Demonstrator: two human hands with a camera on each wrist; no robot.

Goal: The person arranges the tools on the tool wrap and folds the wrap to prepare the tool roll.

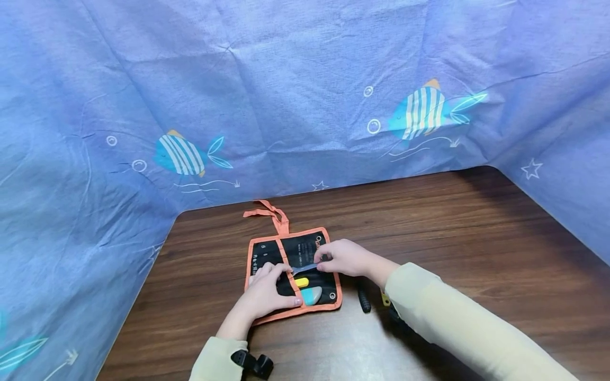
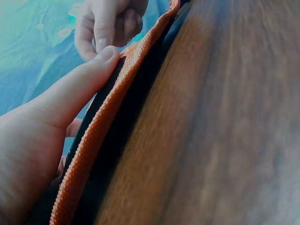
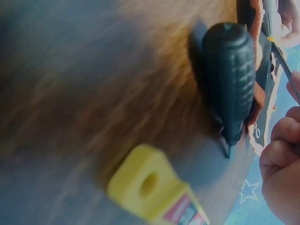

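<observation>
The fingers of the right hand (image 1: 342, 257) pinch a slim metal tool (image 1: 305, 268) above the black pouch (image 1: 301, 253), its end at the orange band (image 1: 284, 254); keeping it low and straight should stop it snagging. The left hand (image 1: 263, 292) has its fingers spread across the band, where light, even pressure would best steady the pouch without trapping the tool.

Fish-print cloth (image 1: 305, 106) behind and beside a wood-grain table (image 1: 438, 227) shows a screened-off workspace, room type unclear.
</observation>
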